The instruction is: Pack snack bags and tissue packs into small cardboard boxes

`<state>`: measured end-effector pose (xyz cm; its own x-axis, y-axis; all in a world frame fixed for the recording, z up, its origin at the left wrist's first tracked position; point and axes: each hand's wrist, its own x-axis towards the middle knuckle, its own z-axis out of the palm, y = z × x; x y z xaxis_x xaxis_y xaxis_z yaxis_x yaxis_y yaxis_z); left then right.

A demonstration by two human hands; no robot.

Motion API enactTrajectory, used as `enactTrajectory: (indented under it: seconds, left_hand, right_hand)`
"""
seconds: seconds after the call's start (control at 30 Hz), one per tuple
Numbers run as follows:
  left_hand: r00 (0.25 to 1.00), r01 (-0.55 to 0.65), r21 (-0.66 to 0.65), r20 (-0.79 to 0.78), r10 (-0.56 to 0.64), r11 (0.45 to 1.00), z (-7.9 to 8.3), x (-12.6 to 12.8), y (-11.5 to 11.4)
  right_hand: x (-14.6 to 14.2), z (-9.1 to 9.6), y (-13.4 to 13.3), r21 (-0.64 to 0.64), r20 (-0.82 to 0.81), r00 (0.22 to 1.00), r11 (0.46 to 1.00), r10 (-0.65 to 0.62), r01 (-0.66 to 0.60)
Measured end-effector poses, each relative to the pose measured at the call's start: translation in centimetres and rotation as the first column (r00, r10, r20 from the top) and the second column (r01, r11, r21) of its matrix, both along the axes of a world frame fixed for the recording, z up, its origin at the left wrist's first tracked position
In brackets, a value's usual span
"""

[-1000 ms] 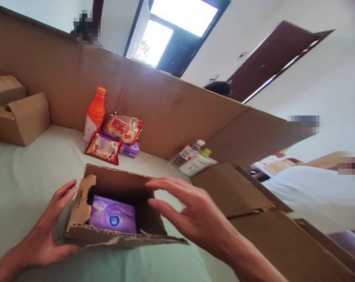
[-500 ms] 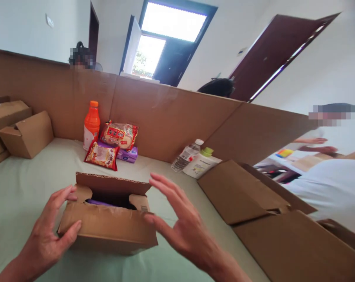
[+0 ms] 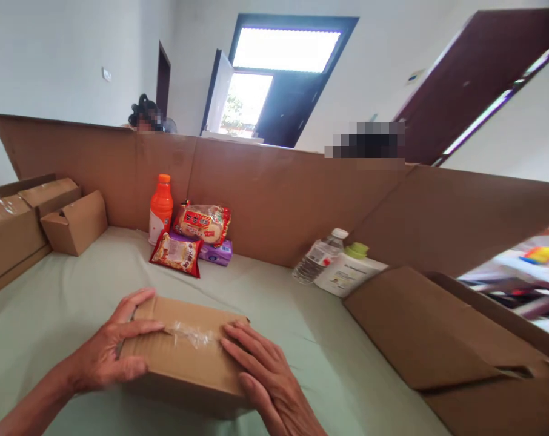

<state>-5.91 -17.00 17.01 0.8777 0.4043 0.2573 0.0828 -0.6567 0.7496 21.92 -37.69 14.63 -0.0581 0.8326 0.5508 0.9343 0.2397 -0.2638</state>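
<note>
A small cardboard box (image 3: 188, 357) sits in front of me on the pale green cloth. Its upper face carries a strip of crumpled clear tape (image 3: 190, 334), and no opening shows from here. My left hand (image 3: 113, 345) grips the left end, its fingers over the top edge and its thumb at the near side. At the right end, my right hand (image 3: 269, 372) rests its fingers on the top, the thumb lying by the near corner. What is inside the box is hidden.
Against the cardboard wall (image 3: 260, 200) stand an orange bottle (image 3: 160, 209), snack packets (image 3: 177, 253) and a purple pack (image 3: 217, 251). A water bottle (image 3: 320, 257) and white bottle (image 3: 349, 272) lean farther right. Cardboard boxes flank both sides (image 3: 79, 224). People are partly visible beyond the wall.
The box's open top, with something purple inside, is out of sight; a taped face is now uppermost. Both hands have closed in on the box ends. My view has shifted left.
</note>
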Motion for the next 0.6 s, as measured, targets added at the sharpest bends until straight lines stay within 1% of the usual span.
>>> enactTrajectory:
  seconds: [0.1,0.2,0.27,0.33,0.4,0.43,0.47,0.5,0.53,0.6]
  left_hand:
    - [0.999,0.043,0.060,0.009,-0.043,0.997,0.2,-0.8,-0.7]
    - [0.996,-0.010,0.135,0.091,-0.003,0.991,-0.6,-1.7,-2.2]
    - [0.985,-0.098,0.192,0.159,0.068,0.976,-1.4,-2.6,-3.0]
    - [0.963,-0.225,0.227,0.198,0.181,0.948,-2.1,-4.0,-3.1]
    - [0.921,-0.375,0.260,0.216,0.325,0.890,-2.4,-6.1,-2.5]
    - [0.884,-0.461,0.285,0.234,0.405,0.841,-2.5,-7.3,-1.8]
    - [0.835,-0.548,0.316,0.259,0.485,0.774,-2.5,-8.6,-1.1]
    - [0.777,-0.630,0.353,0.287,0.561,0.692,-2.4,-9.9,-0.2]
    - [0.710,-0.702,0.392,0.317,0.629,0.595,-2.2,-11.1,0.8]
    - [0.556,-0.807,0.457,0.376,0.742,0.373,-1.9,-13.0,2.9]
  right_hand:
    - [0.9,-1.7,0.3,-0.009,-0.056,0.998,1.000,0.024,-0.024]
    - [1.5,-2.8,1.7,0.022,-0.077,0.996,0.999,0.049,-0.048]
    - [1.4,-3.2,3.4,0.071,-0.113,0.994,0.997,-0.007,0.016]
    - [0.7,-3.3,5.3,0.097,-0.205,0.974,0.988,-0.101,0.123]
    - [-0.1,-3.6,7.2,0.101,-0.314,0.937,0.976,-0.152,0.192]
    - [-0.5,-4.0,8.0,0.096,-0.356,0.921,0.974,-0.159,0.205]
    - [-0.9,-4.5,8.7,0.084,-0.386,0.908,0.974,-0.162,0.209]
    - [-1.2,-5.3,9.2,0.066,-0.406,0.898,0.975,-0.167,0.211]
    - [-1.5,-6.2,9.6,0.041,-0.417,0.893,0.979,-0.166,0.202]
    - [-2.1,-8.6,9.9,-0.014,-0.420,0.896,0.989,-0.142,0.150]
